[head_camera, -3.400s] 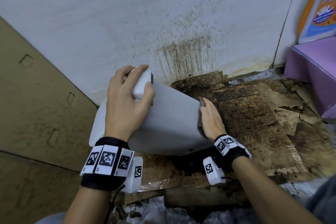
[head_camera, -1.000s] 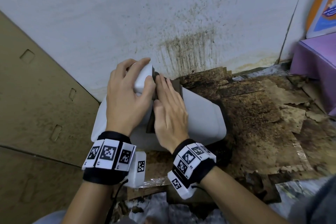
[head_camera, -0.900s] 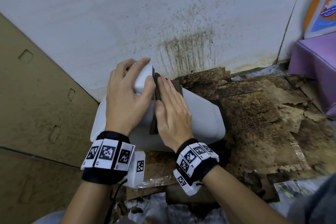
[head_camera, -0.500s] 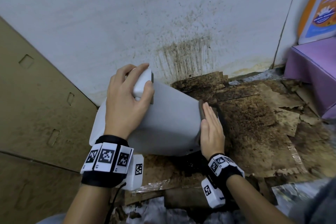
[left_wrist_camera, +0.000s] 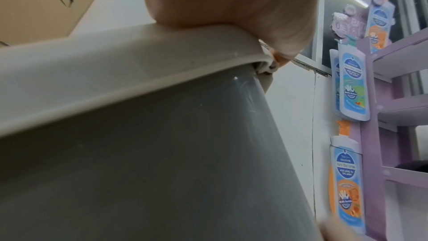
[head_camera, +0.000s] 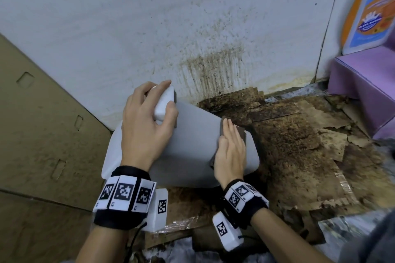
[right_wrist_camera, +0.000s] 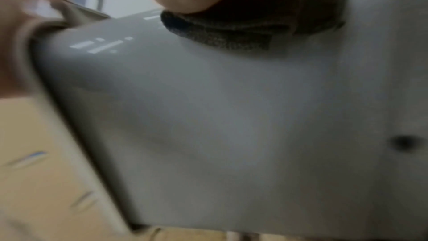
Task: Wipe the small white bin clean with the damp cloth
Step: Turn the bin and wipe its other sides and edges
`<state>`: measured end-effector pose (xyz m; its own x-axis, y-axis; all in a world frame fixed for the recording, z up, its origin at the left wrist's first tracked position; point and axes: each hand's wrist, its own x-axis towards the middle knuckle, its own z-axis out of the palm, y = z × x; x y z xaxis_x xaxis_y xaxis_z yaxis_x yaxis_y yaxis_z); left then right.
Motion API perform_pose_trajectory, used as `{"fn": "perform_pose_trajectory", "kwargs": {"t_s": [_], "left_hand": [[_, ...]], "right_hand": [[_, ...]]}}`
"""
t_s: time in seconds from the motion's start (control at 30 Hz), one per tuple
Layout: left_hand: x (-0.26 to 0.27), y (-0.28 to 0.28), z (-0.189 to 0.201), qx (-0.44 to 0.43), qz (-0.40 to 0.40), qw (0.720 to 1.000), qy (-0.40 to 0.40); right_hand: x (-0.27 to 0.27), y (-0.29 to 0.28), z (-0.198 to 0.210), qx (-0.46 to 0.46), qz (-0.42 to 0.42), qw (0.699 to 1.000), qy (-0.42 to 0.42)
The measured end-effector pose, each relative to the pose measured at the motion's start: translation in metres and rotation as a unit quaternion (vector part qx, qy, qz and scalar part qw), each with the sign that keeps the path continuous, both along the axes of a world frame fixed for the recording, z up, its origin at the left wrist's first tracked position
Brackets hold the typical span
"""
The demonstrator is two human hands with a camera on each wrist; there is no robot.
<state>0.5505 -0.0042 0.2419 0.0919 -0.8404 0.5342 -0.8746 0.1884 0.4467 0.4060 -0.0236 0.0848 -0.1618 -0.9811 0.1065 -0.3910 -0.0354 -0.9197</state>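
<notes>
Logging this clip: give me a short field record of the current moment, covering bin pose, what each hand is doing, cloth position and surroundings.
bin pose: small white bin tipped on its side, base end towards the right
left hand: left hand grips the bin's rim end, fingers curled over the edge
right hand: right hand lies flat, pressing the cloth to the bin's wall near the base end
cloth: dark cloth under the right palm and fingers
floor: stained cardboard beneath the bin
wall: white wall with dark splatter behind

Right hand (head_camera: 229, 153) flat on cloth (head_camera: 240, 134)
</notes>
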Motion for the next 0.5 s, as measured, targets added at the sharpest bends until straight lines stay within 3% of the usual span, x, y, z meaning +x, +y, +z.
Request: {"fn": "perform_pose_trajectory", "kwargs": {"t_s": [0.2, 0.5], "left_hand": [[-0.003, 0.011, -0.003, -0.007, -0.004, 1.0, -0.016], [0.011, 0.023, -0.001, 0.006, -0.004, 1.0, 0.01]], "right_hand": [[0.045, 0.018, 0.058, -0.059, 0.035, 0.998, 0.006], [0.047, 0.005, 0.086, -0.104, 0.234, 0.967, 0.003]]}}
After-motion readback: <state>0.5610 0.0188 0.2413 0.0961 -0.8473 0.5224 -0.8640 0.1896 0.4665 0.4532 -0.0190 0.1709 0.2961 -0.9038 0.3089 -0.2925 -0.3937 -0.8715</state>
